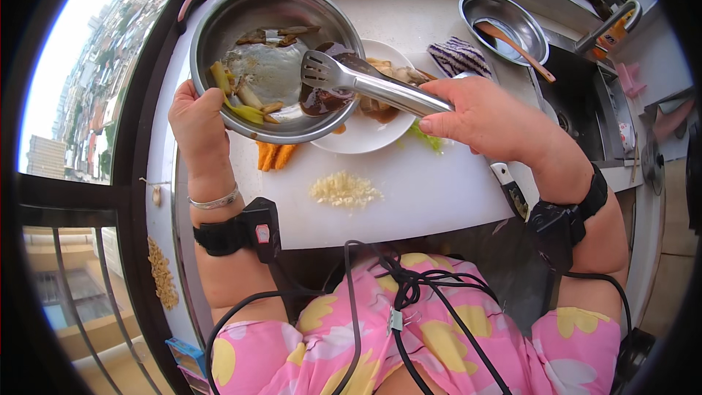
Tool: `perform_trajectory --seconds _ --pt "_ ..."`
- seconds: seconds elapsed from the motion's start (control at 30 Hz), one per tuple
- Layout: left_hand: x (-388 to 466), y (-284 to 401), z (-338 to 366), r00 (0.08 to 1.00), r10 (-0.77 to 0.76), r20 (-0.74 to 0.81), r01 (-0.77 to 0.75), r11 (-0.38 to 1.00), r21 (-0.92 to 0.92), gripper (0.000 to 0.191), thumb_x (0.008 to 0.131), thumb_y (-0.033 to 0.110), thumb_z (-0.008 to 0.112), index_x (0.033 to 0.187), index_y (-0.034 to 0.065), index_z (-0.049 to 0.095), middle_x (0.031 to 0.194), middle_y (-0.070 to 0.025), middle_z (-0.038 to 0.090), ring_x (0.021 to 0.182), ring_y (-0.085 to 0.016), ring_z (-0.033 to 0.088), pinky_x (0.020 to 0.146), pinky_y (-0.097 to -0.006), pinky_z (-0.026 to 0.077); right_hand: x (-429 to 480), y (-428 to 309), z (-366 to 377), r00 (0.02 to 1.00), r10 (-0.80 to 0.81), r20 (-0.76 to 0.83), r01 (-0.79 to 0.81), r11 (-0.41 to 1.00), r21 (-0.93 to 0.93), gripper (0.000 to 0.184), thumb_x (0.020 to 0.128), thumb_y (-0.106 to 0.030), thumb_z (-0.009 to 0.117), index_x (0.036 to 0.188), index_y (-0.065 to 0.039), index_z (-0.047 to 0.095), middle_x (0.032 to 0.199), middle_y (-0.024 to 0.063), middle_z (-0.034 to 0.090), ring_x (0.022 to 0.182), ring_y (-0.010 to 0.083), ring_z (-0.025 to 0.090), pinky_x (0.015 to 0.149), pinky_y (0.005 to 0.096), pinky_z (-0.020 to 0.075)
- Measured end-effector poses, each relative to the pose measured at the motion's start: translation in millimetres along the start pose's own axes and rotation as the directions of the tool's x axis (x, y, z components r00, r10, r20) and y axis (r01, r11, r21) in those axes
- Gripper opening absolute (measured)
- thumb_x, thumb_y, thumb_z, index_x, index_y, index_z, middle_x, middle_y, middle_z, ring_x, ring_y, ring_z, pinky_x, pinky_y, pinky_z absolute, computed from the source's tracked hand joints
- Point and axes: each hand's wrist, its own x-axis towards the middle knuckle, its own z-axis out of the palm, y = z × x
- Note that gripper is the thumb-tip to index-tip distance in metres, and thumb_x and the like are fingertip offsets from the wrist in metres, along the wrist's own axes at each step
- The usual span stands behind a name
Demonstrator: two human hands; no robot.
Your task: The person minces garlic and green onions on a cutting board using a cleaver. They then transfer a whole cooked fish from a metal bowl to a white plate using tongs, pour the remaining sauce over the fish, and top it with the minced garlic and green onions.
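My left hand grips the near left rim of a stainless steel bowl. The bowl's right side overlaps a white plate, and it looks tilted that way. Dark brown sauce pools at its right side, with limp scallion pieces along the left. Steel tongs are in my right hand, their slotted head inside the bowl over the sauce. On the plate lie cooked, meat-like pieces in brown sauce, partly hidden by bowl and tongs.
Chopped garlic is heaped on a white cutting board. A knife lies at its right edge. Behind are a striped cloth and a smaller steel bowl holding a wooden spatula. The sink is at right.
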Motion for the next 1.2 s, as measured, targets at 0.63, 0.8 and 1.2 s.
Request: perform_trajectory --seconds 0.63,0.8,1.2 --pt "4.2 1.3 -7.9 0.997 -0.013 0.074 0.013 1.0 -0.004 0.02 0.074 -0.01 0.048 0.092 -0.0045 0.056 0.08 -0.0084 0.062 0.062 -0.013 0.06 0.061 -0.0228 0.052 -10.8 -0.4 -15.0 0.996 0.074 -0.055 -0.062 0.98 0.191 0.038 0.087 -0.026 0.057 0.12 -0.008 0.058 0.067 -0.0019 0.049 0.047 0.005 0.045 0.04 0.0213 0.0368" --pt "4.7 2.9 5.5 0.998 -0.011 0.054 0.011 1.0 -0.009 0.016 0.074 -0.01 0.048 0.087 -0.0028 0.055 0.077 -0.0076 0.06 0.058 -0.012 0.058 0.057 -0.0227 0.052 -19.8 12.2 -15.2 0.991 0.094 -0.096 -0.065 0.961 0.269 0.038 0.086 -0.025 0.058 0.12 -0.007 0.057 0.07 -0.0024 0.05 0.046 0.0035 0.043 0.039 0.0202 0.0354" --pt "7.4 10.9 -16.0 1.0 -0.007 0.014 0.007 1.0 -0.024 0.018 0.073 -0.01 0.049 0.089 -0.0032 0.056 0.078 -0.0062 0.061 0.06 -0.011 0.057 0.059 -0.0211 0.05 -21.2 17.5 -16.0 0.993 0.092 -0.079 -0.062 0.944 0.323 0.045 0.088 -0.031 0.059 0.125 -0.005 0.055 0.068 0.0004 0.052 0.051 0.0083 0.047 0.043 0.024 0.0394"
